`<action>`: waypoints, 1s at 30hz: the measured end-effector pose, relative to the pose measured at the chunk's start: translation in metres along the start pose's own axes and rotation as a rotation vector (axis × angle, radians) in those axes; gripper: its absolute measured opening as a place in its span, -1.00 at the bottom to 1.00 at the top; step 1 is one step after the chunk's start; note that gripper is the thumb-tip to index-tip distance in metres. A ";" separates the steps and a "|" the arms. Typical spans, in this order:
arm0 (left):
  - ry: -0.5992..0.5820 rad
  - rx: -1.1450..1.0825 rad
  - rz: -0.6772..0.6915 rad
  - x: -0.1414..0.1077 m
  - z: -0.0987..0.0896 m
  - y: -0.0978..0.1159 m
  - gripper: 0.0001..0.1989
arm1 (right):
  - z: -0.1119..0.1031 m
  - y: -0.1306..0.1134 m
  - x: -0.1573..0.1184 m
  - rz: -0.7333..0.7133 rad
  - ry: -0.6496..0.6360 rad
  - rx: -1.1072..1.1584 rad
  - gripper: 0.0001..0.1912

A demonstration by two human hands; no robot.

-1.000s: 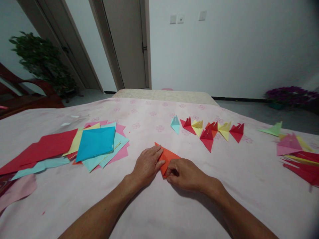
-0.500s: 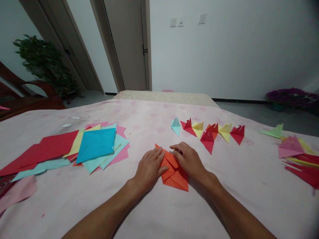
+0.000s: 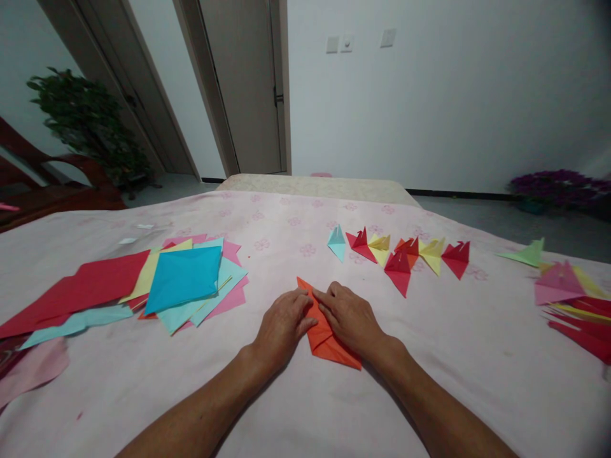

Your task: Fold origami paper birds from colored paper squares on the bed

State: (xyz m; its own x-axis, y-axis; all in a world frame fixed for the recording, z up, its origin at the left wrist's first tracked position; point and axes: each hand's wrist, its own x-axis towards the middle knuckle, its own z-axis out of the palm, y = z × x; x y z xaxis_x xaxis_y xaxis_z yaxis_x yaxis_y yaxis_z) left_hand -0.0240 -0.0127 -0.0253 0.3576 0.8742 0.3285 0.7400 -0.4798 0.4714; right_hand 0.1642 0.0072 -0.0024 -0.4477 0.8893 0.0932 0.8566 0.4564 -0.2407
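A partly folded sheet of orange origami paper (image 3: 324, 340) lies on the table in front of me, its pointed tip away from me. My left hand (image 3: 285, 319) grips its left edge, with the thumb and curled fingers on the paper. From the right, my right hand (image 3: 351, 315) presses on it, index finger stretched toward the tip and the other fingers curled. Its palm hides much of the right side. Beyond my right hand stand several folded paper cranes, among them a red crane (image 3: 398, 270) and a light blue folded piece (image 3: 337, 243).
At left lies a pile of coloured paper with a blue sheet (image 3: 184, 278) on top and a red sheet (image 3: 109, 277) beside it. More folded pieces, including a pink one (image 3: 558, 284), are heaped at far right. A pink flowered tablecloth (image 3: 286, 407) covers the table.
My right hand has moved a little left, bringing its fingers down onto the orange paper near the tip. The paper's right side now looks folded inward. My left hand's fingers have curled more.
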 end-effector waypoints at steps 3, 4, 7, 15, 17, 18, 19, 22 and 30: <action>-0.035 -0.094 -0.054 0.001 -0.007 0.006 -0.88 | -0.005 -0.004 -0.001 0.001 -0.021 0.012 -0.66; -0.036 -0.126 -0.070 0.001 -0.009 0.008 -0.90 | -0.006 -0.005 -0.001 0.007 -0.029 0.010 -0.67; -0.015 -0.209 -0.097 0.002 -0.011 0.008 -0.92 | -0.008 -0.012 -0.003 0.030 -0.036 -0.028 -0.69; 0.087 -0.106 -0.140 -0.003 -0.008 -0.007 -0.79 | -0.002 -0.017 -0.005 0.044 -0.016 -0.113 -0.59; 0.081 0.038 -0.139 -0.004 -0.006 -0.012 -0.70 | -0.002 -0.016 -0.005 0.044 -0.016 -0.111 -0.60; 0.064 0.097 -0.138 -0.005 -0.005 -0.014 -0.66 | -0.003 -0.016 -0.005 0.044 -0.018 -0.110 -0.60; 0.041 0.141 -0.138 -0.005 -0.004 -0.015 -0.62 | -0.003 -0.016 -0.005 0.046 -0.021 -0.109 -0.60; -0.030 0.209 -0.129 -0.004 -0.004 -0.016 -0.56 | -0.003 -0.017 -0.004 0.058 -0.033 -0.107 -0.59; -0.113 0.225 -0.136 0.001 -0.008 -0.011 -0.53 | -0.003 -0.018 -0.004 0.059 -0.035 -0.085 -0.58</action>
State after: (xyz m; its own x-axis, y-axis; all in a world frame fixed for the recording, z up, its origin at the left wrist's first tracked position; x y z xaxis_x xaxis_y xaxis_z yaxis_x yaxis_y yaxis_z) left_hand -0.0369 -0.0072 -0.0236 0.2987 0.9381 0.1752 0.8886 -0.3404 0.3073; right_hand 0.1514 -0.0040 0.0046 -0.4031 0.9139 0.0475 0.8997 0.4052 -0.1622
